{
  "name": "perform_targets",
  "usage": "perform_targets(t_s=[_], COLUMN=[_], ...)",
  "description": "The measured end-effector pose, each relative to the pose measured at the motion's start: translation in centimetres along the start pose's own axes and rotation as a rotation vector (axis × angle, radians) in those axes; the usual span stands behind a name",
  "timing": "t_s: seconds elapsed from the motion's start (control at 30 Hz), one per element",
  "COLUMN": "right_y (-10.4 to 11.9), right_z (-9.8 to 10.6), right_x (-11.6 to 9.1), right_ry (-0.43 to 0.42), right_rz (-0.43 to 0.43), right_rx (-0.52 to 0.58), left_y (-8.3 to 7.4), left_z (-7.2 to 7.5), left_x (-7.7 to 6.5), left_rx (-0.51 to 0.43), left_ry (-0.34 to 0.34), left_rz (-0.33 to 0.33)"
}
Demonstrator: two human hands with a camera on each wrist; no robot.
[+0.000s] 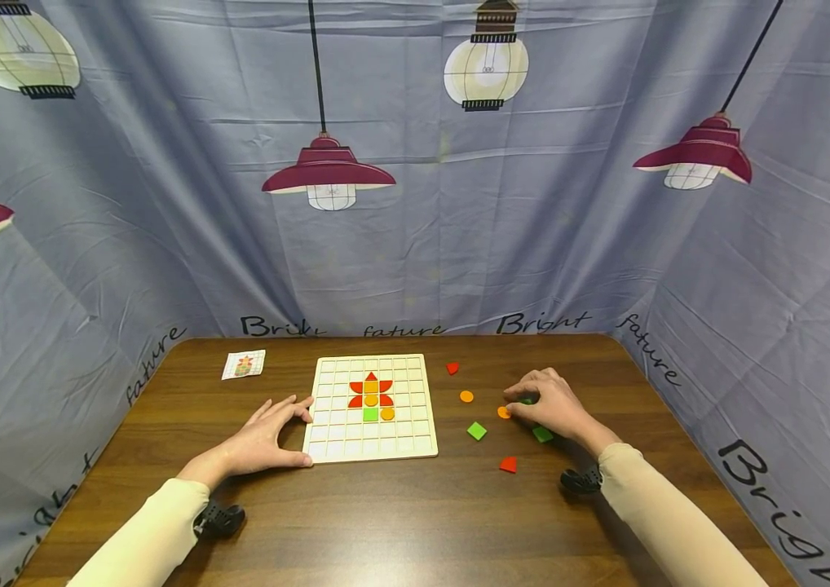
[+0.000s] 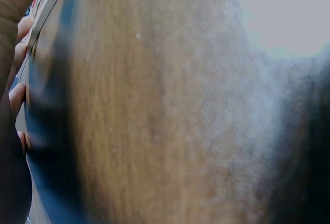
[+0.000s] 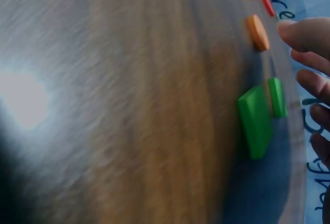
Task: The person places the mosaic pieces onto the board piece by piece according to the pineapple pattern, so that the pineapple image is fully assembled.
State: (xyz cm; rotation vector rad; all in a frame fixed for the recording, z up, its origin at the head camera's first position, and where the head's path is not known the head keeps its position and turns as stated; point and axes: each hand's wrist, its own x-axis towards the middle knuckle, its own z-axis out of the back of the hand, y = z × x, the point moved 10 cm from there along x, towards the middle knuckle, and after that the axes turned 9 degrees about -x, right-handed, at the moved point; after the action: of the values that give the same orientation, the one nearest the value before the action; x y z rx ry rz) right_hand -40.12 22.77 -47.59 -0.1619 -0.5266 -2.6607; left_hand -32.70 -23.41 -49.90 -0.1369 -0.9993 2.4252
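Observation:
A cream gridded board lies on the table. Red pieces surround an orange square and an orange disc on it; a green square and another orange disc sit just below. My left hand rests along the board's left edge, thumb near the front corner and fingers spread. Over the loose pieces on the right hovers my right hand, its thumb close to an orange disc. Nothing shows between its fingers. Two green pieces, one of them this green block, lie beneath that hand, partly covered in the head view.
A small pattern card lies at the back left. Between the board and my right hand are a loose orange disc, a green square and two red pieces, one toward the front. Patterned curtains surround the wooden table.

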Motion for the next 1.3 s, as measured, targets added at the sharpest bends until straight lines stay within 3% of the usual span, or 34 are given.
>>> perform_targets(t_s=[0.37, 1.3], right_y=[-0.1, 0.4], right_z=[-0.9, -1.3], right_x=[-1.0, -0.8], right_ry=[0.015, -0.011], right_rz=[0.001, 0.014], right_rx=[-0.025, -0.006], left_y=[0.1, 0.2], left_z=[-0.1, -0.1], left_x=[0.0, 0.2], left_rx=[0.001, 0.010], left_ry=[-0.003, 0.004], left_rz=[0.003, 0.006])
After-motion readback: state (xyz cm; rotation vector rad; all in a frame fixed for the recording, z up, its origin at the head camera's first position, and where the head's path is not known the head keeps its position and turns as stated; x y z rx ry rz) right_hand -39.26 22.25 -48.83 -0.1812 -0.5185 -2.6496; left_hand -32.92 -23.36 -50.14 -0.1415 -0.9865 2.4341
